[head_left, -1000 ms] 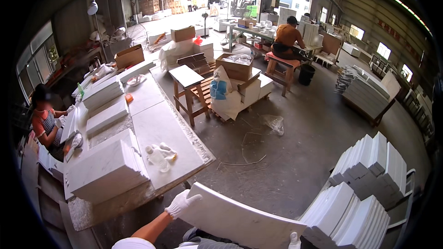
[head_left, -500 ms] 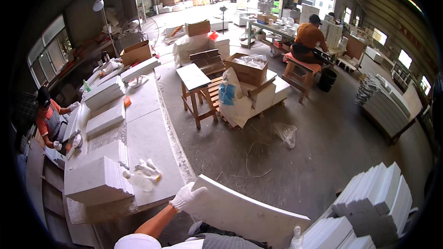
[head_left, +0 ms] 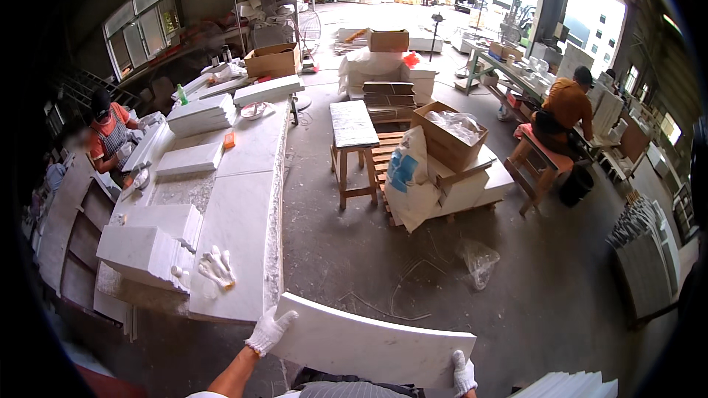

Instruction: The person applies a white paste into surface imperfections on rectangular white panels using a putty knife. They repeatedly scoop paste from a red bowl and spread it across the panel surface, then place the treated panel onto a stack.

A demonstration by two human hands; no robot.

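Note:
A long white stone slab [head_left: 369, 340] is held on edge in front of my body, its broad face toward me. My left hand [head_left: 271, 330], in a white knit glove, grips the slab's left end, thumb over the top edge. At the right end my gloved right hand [head_left: 464, 374] clasps it, thumb up against the near face; its other fingers are hidden. Just beyond the left end is the corner of a stone-topped workbench [head_left: 243, 206]. Spare white gloves [head_left: 216, 267] lie on it beside stacked white slabs [head_left: 140, 250] and a small capped bottle [head_left: 177, 271].
A wooden stool [head_left: 354, 125], a white sack [head_left: 411, 188] and an open carton [head_left: 450, 133] stand ahead. Clear plastic film [head_left: 478, 262] lies on the floor. More slabs [head_left: 568, 385] are at lower right. Co-workers are at left [head_left: 110, 133] and seated at right [head_left: 568, 110].
My view has swung left, so the bench shows more fully and the right-hand slab stack has mostly left the picture. Both hands still hold the slab, which now appears slightly farther left.

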